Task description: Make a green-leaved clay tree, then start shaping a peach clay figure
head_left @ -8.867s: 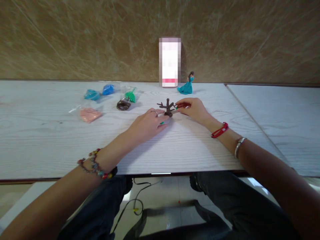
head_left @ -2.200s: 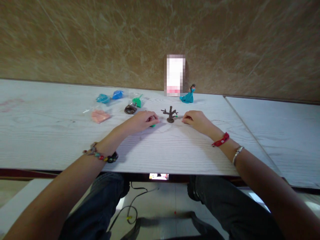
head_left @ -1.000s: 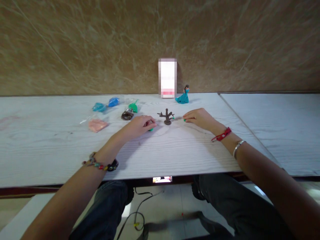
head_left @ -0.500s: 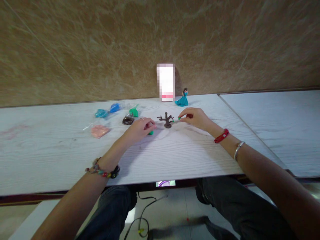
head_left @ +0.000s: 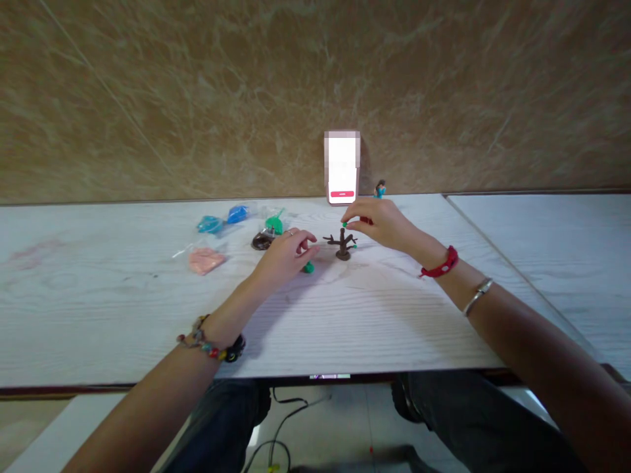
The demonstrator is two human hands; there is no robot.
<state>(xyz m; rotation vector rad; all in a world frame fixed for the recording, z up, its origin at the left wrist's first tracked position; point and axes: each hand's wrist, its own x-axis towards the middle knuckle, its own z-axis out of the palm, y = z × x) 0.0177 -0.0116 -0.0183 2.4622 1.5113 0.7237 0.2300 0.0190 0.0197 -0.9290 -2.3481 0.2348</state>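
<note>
A small brown clay tree (head_left: pixel 343 249) with bare branches stands upright on the table. One bit of green clay (head_left: pixel 355 246) sits at its right branch tip. My right hand (head_left: pixel 383 222) pinches a tiny green clay ball (head_left: pixel 344 225) at the top of the trunk; whether the ball touches the trunk I cannot tell. To the left of the tree hovers my left hand (head_left: pixel 286 258), fingers apart and holding nothing. Below its fingertips lies a lump of green clay (head_left: pixel 308 267), partly covered by the hand.
Left of the tree lie bags of pink clay (head_left: pixel 206 261), teal clay (head_left: pixel 210 225), blue clay (head_left: pixel 237 213), green clay (head_left: pixel 274 225) and brown clay (head_left: pixel 261 240). A phone (head_left: pixel 342 171) leans on the wall. My right hand partly hides a figurine (head_left: pixel 380 189) in blue.
My right hand has moved the green ball from the right side of the tree to above its trunk, now covering most of the figurine. The whole view has shifted slightly.
</note>
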